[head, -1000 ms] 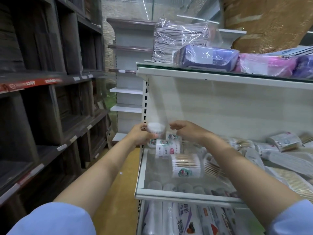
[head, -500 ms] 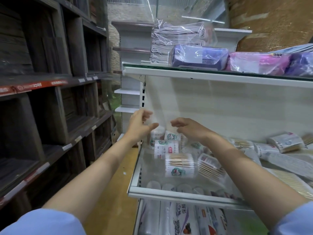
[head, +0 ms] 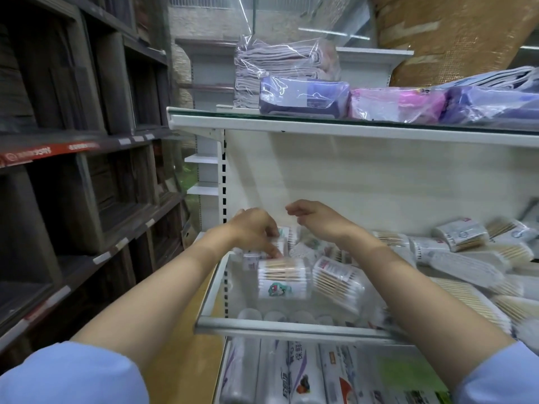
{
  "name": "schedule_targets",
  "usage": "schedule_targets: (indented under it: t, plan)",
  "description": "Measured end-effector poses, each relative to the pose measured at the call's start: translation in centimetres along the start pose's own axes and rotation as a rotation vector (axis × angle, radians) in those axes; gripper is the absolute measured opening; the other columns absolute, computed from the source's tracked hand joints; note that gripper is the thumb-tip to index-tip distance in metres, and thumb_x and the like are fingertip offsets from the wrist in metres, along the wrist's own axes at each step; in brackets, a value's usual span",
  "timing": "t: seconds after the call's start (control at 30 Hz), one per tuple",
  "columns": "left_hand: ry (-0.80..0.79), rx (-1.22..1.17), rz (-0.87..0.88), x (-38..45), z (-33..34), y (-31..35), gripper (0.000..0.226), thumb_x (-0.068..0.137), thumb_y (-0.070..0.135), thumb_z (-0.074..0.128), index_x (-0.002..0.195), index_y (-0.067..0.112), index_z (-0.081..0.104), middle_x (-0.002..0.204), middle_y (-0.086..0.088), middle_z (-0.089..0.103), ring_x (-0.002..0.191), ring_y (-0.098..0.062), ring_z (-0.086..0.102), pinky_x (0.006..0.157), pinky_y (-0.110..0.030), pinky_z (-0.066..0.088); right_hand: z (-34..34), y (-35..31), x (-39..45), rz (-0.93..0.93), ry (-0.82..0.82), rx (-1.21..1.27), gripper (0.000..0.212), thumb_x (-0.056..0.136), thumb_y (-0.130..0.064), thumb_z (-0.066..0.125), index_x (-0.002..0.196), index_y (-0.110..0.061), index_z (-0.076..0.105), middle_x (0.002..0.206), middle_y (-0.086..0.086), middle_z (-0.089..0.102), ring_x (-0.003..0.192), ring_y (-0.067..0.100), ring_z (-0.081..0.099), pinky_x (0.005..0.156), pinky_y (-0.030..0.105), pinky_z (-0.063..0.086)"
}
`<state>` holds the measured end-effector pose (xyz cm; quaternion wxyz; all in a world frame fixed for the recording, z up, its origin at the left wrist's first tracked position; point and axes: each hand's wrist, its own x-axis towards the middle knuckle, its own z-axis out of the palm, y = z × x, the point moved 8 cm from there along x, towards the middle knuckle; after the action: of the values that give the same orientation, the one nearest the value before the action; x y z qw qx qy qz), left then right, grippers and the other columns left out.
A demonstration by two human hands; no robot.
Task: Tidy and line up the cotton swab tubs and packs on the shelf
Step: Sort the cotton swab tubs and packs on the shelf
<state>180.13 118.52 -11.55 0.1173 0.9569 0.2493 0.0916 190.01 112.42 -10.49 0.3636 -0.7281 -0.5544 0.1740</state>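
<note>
Hands both at the left end of the glass shelf (head: 217, 290), over the cluster of cotton swab tubs.

Left hand (head: 256, 231): palm down, fingers curled onto a small labelled tub (head: 264, 252) at the back-left of the cluster. Fingertips touch its top and side; whether it is truly gripped or only being nudged I cannot tell, as the hand covers most of it.

Right hand (head: 318, 220): raised just above the tubs, fingers loosely curled, narrow gap, holding nothing.

Nearest large tub (head: 281, 279): lying on its side just in front of and below the left fingertips, long axis running left to right, swab sticks showing through the clear wall. A second tub (head: 339, 279) lies tilted against its right side, touching it, directly beneath the right forearm.

Loose packs (head: 462, 236) scattered well to the right, at odd angles, some overlapping.

Judgement: early in the job; few items stand in line. The left hand is nearer the toppled large tub. Righting it would mean turning its axis from horizontal to upright. Risk: round tubs may roll on glass toward the front lip.
</note>
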Motion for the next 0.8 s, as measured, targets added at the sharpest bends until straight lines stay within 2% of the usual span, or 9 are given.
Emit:
schedule_targets:
  t: [0.1, 0.2, 0.3, 0.37, 0.47, 0.57, 0.63, 0.7, 0.8]
  plan:
    - [0.081, -0.119, -0.033, -0.5, -1.1, -0.2, 0.052, 0.066, 0.044, 0.080, 0.108, 0.016, 0.068, 0.099, 0.007, 0.064, 0.092, -0.013, 0.056, 0.078, -0.024, 0.042, -1.3, 0.0, -0.6, -0.025, 0.050, 0.040, 0.037, 0.096, -0.003, 0.038, 0.129, -0.010, 0.053, 0.132, 0.005, 0.055, 0.125, 0.016, 0.047, 0.095, 0.019, 0.032]
    - [0.229, -0.259, -0.038, -1.7, -3.4, -0.5, 0.042, 0.071, 0.037, 0.077, 0.106, 0.017, 0.067, 0.099, 0.007, 0.064, 0.095, -0.014, 0.058, 0.082, -0.025, 0.046, -2.8, 0.0, -1.2, -0.046, 0.088, 0.160, 0.030, 0.098, -0.012, 0.042, 0.124, -0.010, 0.057, 0.131, 0.005, 0.057, 0.122, 0.014, 0.048, 0.100, 0.022, 0.033]
    - [0.358, -0.541, -0.042, -2.9, -5.3, -0.6, 0.027, 0.075, 0.031, 0.074, 0.098, 0.020, 0.066, 0.093, 0.008, 0.067, 0.087, -0.008, 0.063, 0.069, -0.016, 0.048, -3.3, -0.2, -2.2, -0.044, 0.072, 0.328, 0.025, 0.097, -0.022, 0.046, 0.119, -0.015, 0.057, 0.129, 0.005, 0.057, 0.122, 0.018, 0.050, 0.109, 0.032, 0.035]
    - [0.418, -0.741, -0.071, -3.2, -5.6, -0.8, 0.033, 0.077, 0.029, 0.072, 0.104, 0.015, 0.063, 0.095, 0.006, 0.068, 0.087, -0.006, 0.064, 0.066, -0.013, 0.047, -2.9, -0.6, -2.9, -0.043, 0.033, 0.431, 0.024, 0.097, -0.028, 0.048, 0.115, -0.014, 0.055, 0.124, 0.006, 0.058, 0.118, 0.016, 0.052, 0.107, 0.031, 0.037]
    - [0.471, -1.000, -0.098, -3.4, -5.0, -0.3, 0.054, 0.066, 0.040, 0.075, 0.107, 0.006, 0.062, 0.103, -0.004, 0.069, 0.096, -0.019, 0.066, 0.087, -0.031, 0.052, -1.7, -1.2, -3.5, -0.064, -0.046, 0.475, 0.042, 0.093, -0.037, 0.053, 0.125, -0.010, 0.053, 0.122, 0.004, 0.062, 0.114, 0.016, 0.058, 0.102, 0.034, 0.044]
    - [0.433, -1.139, -0.117, -3.6, -4.0, 1.1, 0.078, 0.049, 0.055, 0.077, 0.105, 0.005, 0.059, 0.107, -0.008, 0.068, 0.098, -0.025, 0.066, 0.091, -0.039, 0.050, -1.6, -1.4, -4.1, -0.081, -0.021, 0.554, 0.036, 0.091, -0.032, 0.058, 0.119, -0.011, 0.053, 0.109, 0.008, 0.067, 0.097, 0.021, 0.068, 0.088, 0.039, 0.055]
    - [0.406, -1.254, -0.085, -3.5, -3.6, 1.7, 0.055, 0.066, 0.047, 0.071, 0.097, 0.004, 0.056, 0.102, -0.008, 0.068, 0.093, -0.022, 0.066, 0.083, -0.032, 0.052, -1.9, -1.3, -4.8, -0.090, -0.013, 0.634, 0.028, 0.091, -0.028, 0.058, 0.113, -0.010, 0.055, 0.102, 0.008, 0.068, 0.090, 0.021, 0.069, 0.082, 0.039, 0.056]
    - [0.398, -1.387, -0.046, -3.7, -3.4, 2.1, 0.023, 0.085, 0.031, 0.060, 0.086, 0.008, 0.056, 0.090, -0.004, 0.068, 0.083, -0.016, 0.065, 0.074, -0.026, 0.051, -2.0, -1.2, -5.4, -0.101, -0.062, 0.741, 0.025, 0.091, -0.023, 0.056, 0.112, -0.009, 0.058, 0.102, 0.010, 0.068, 0.092, 0.023, 0.066, 0.087, 0.044, 0.054]
    - [0.435, -1.452, 0.009, -4.2, -3.3, 2.2, 0.008, 0.082, 0.016, 0.060, 0.079, 0.009, 0.058, 0.086, -0.004, 0.067, 0.081, -0.014, 0.064, 0.074, -0.025, 0.050, -2.1, -1.2, -6.3, -0.111, -0.132, 0.804, 0.030, 0.083, -0.023, 0.057, 0.111, -0.012, 0.060, 0.107, 0.013, 0.065, 0.099, 0.028, 0.061, 0.096, 0.049, 0.046]
